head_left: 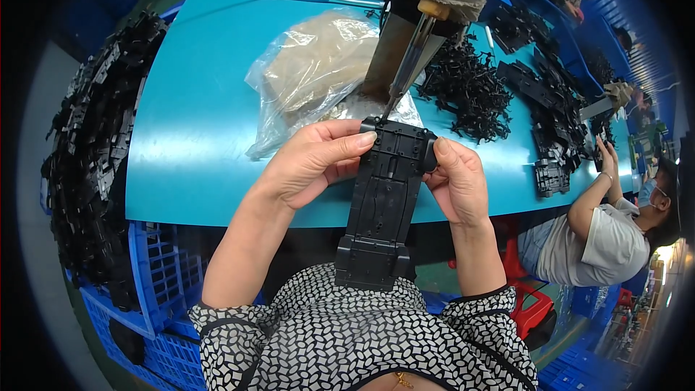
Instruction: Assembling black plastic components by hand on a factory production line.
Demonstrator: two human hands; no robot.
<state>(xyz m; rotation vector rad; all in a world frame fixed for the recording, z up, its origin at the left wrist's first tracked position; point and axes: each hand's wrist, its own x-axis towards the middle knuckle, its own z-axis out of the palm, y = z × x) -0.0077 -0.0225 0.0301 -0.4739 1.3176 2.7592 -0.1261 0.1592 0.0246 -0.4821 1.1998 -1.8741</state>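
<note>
Both hands hold a long black plastic chassis part (382, 206) by its far end, just over the table's near edge. My left hand (311, 161) pinches its left corner between thumb and fingers. At the right corner, my right hand (457, 177) grips it the same way, thumb on top. The tip of an upright screwdriver bit (405, 69) on a bench stand reaches down to the part's far edge; whether it touches cannot be told. Beside the stand lies a clear plastic bag (308, 65) with brownish contents.
A heap of small black plastic pieces (470, 90) and stacked black chassis parts (554, 112) cover the right of the teal table (181, 152). Left, a blue crate (156, 275) stands by piled black parts (94, 152). A masked co-worker (604, 235) sits at right.
</note>
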